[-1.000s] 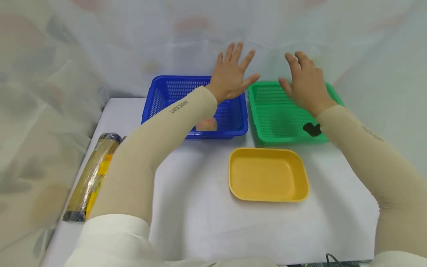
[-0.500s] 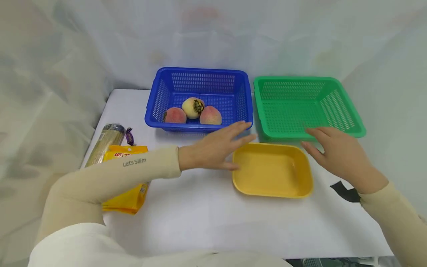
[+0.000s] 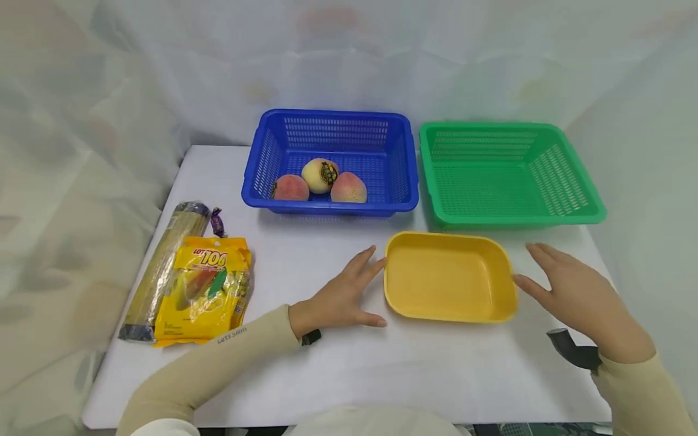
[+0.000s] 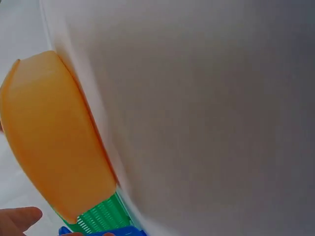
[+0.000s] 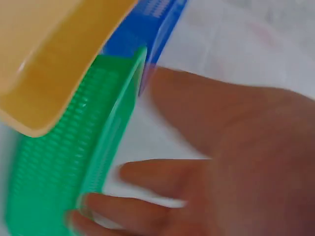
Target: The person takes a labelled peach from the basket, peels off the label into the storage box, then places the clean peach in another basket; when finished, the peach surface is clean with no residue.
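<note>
A yellow plastic tray (image 3: 447,278) with rounded corners lies on the white table between the two hands. At its left end is the left hand (image 3: 343,297), fingers spread, the index fingertip right at the rim in the head view. The right hand (image 3: 580,293) hovers by the tray's right end, thumb tip at the rim and fingers loosely extended. Neither hand holds anything. In the left wrist view the tray's side wall (image 4: 54,137) shows beside a thumb tip. The right wrist view has the tray (image 5: 54,93) over the green basket, with the right hand's fingers blurred.
Behind the tray stand a blue basket (image 3: 327,209) with three peaches (image 3: 349,189) and a green basket (image 3: 518,219). At left lie a yellow snack bag (image 3: 202,297), a long bundle in clear wrap (image 3: 158,272) and a purple wrapped candy (image 3: 217,223).
Both hands have come down and back from over the baskets to the yellow tray's two ends. The left forearm no longer covers the peaches or the snack bag.
</note>
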Motion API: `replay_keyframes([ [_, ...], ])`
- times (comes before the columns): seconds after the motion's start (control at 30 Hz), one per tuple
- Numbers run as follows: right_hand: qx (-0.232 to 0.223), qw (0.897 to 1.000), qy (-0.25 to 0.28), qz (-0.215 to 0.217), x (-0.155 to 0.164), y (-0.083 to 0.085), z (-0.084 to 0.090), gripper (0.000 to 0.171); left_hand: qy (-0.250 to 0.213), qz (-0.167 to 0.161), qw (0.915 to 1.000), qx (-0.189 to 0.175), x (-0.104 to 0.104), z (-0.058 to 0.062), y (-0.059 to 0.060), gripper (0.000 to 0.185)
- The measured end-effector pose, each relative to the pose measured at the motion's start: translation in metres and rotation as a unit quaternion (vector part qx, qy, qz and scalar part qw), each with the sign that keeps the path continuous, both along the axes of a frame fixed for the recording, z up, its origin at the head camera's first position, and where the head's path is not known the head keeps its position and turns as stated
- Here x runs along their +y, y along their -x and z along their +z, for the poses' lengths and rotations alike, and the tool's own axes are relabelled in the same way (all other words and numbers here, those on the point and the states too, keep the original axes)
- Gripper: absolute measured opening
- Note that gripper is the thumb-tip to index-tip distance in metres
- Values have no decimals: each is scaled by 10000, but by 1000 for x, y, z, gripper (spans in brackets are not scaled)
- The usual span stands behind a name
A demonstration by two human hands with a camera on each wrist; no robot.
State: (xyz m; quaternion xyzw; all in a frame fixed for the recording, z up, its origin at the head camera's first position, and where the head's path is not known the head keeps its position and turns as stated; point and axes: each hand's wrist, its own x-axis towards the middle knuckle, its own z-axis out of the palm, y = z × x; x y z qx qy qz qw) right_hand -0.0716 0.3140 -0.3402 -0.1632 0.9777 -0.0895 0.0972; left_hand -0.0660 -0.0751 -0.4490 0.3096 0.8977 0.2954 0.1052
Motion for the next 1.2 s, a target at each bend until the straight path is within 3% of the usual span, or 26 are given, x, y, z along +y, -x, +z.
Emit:
replay_keyframes([
  [0.13,-1267,9915,-288,-93,8,0,-19,94,-93,50,9999,-34,7,-11,-7,112],
  [0.2,-1508,9883,-227,-47,6,1,-28,97,-64,65,9999,111,8,-12,-8,109],
  [0.33,-1429,9897,-71,-14,3,2,-39,95,76,5,9995,314,9,-10,-8,105],
  [0.67,-1253,9921,60,63,1,6,-43,90,-90,28,9994,342,10,-10,-13,91],
  [0.9,-1555,9878,33,-101,2,8,-42,84,-215,210,9995,67,6,-11,-12,91],
  [1.03,-1646,9862,-30,-179,9,11,-36,82,-619,756,9946,344,-7,6,-1,81],
  [1.2,-1413,9899,59,-104,4,23,-28,78,-839,1595,9775,1099,-47,55,35,52],
])
